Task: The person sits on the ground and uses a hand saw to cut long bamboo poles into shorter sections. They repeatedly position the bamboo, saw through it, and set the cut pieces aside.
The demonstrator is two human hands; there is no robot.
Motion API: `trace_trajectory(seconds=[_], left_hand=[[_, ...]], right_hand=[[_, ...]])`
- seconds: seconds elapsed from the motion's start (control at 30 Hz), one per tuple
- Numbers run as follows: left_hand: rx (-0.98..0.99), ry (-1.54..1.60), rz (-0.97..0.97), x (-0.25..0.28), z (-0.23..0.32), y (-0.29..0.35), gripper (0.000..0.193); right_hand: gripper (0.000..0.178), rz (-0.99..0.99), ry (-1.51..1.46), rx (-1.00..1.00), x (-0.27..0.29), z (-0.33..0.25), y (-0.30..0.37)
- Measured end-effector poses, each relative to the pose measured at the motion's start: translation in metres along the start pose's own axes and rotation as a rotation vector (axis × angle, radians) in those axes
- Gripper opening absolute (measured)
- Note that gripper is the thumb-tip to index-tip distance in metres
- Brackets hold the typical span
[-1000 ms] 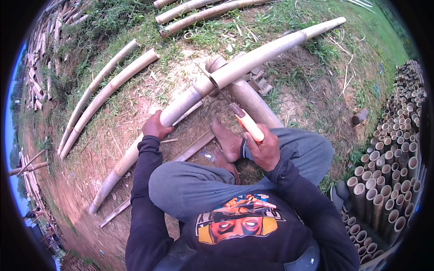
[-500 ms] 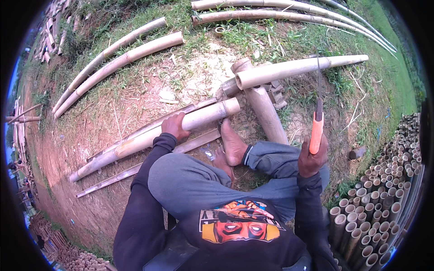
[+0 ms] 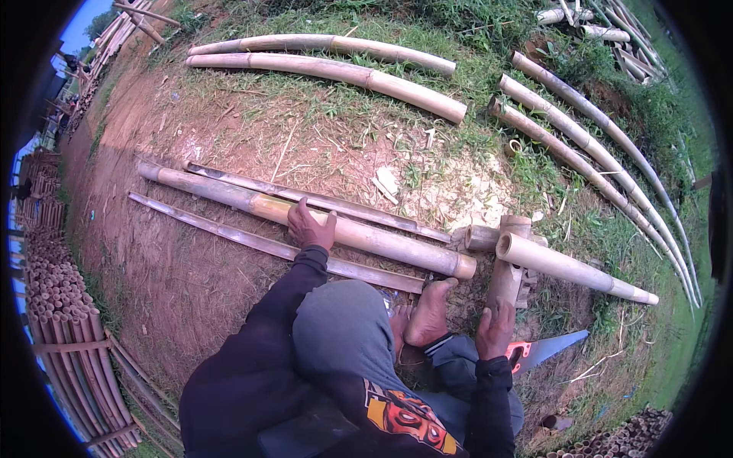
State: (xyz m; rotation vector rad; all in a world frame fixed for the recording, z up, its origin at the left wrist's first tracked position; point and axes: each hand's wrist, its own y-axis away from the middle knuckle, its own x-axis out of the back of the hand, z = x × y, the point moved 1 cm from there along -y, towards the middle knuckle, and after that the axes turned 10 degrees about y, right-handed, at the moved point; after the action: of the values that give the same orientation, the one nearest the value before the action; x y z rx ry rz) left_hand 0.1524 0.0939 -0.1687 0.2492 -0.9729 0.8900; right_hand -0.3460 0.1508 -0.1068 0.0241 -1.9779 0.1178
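Note:
A thick pale bamboo pole lies across the ground in front of me. My left hand rests on its middle, thumb spread away from the fingers. Near the pole's right end is my bare foot. My right hand is open, fingers stretched toward a short, thick bamboo log; whether they touch it I cannot tell. Just right of that wrist lies a handsaw with an orange handle and bluish blade. A shorter bamboo piece lies across the log, its hollow end facing left.
Split bamboo strips lie along both sides of the pole. Two long poles lie on grass beyond, and several more at the far right. Pale sawdust covers the soil near the log. Stacked bamboo stands at left.
My right hand has let go of the saw, which now lies beside it. My left hand's fingers have loosened on the pole. The view has turned toward the left.

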Motion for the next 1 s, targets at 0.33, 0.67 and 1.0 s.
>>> trace_trajectory(seconds=[0.33, 0.67, 1.0], left_hand=[[1.088, 1.107, 0.054, -0.014, -0.100, -0.067, 0.078], [0.814, 1.135, 0.205, -0.022, -0.069, -0.118, 0.075], [-0.060, 0.705, -0.265, 0.043, 0.067, -0.267, 0.075]], right_hand=[[0.047, -0.170, -0.267, -0.468, -0.129, -0.019, -0.081], [0.042, -0.040, -0.676, -0.326, -0.098, -0.044, -0.098], [0.055, -0.162, -0.410, 0.136, -0.059, -0.171, -0.160]])
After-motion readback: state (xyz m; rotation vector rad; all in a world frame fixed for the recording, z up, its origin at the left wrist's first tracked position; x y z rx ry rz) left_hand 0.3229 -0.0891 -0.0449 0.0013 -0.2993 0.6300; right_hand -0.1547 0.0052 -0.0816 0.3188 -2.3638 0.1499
